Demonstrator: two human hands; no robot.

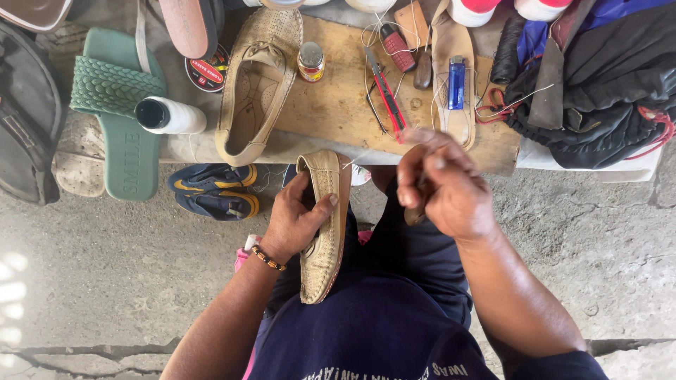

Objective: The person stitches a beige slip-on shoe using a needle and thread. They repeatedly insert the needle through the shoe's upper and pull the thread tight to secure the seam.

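Tan loafer [322, 225] sits on lap, gripped w/ left hand [296, 222]. Right hand [440, 184] pinches thread & what looks like an awl, raised over counter [338, 105]. Keep thread taut, shoe steady, pull straight.

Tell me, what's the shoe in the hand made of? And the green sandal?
The shoe in the left hand looks like soft tan leather: matte, with a stitched edge. The green sandal looks like moulded rubber or foam, with a ridged strap and raised letters.
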